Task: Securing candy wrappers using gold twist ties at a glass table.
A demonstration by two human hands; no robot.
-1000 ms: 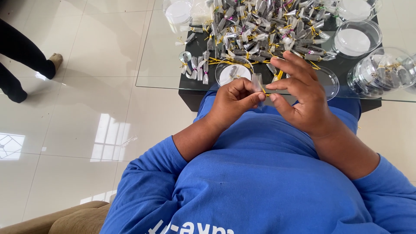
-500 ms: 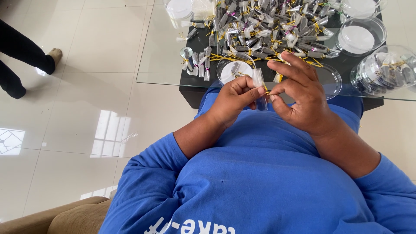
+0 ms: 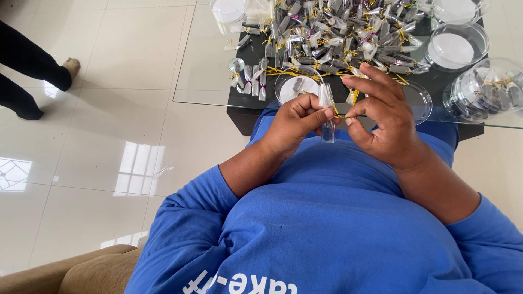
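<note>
Left hand (image 3: 297,122) pinches a small clear bag (image 3: 327,111) between thumb and forefinger, held upright above the lap, just off the near edge of the glass counter (image 3: 201,71). Right hand (image 3: 381,122): thumb and forefinger closed on a gold twist tie (image 3: 339,115) at the bag's neck, other fingers spread loose. Behind the hands on the counter: pile of tied bags (image 3: 338,32), loose gold ties (image 3: 294,72), a shallow clear dish (image 3: 296,87) right by the left knuckles, and a clear tub (image 3: 456,46) to the right. Another person's leg (image 3: 32,71) stands on the tiled floor, well apart.
</note>
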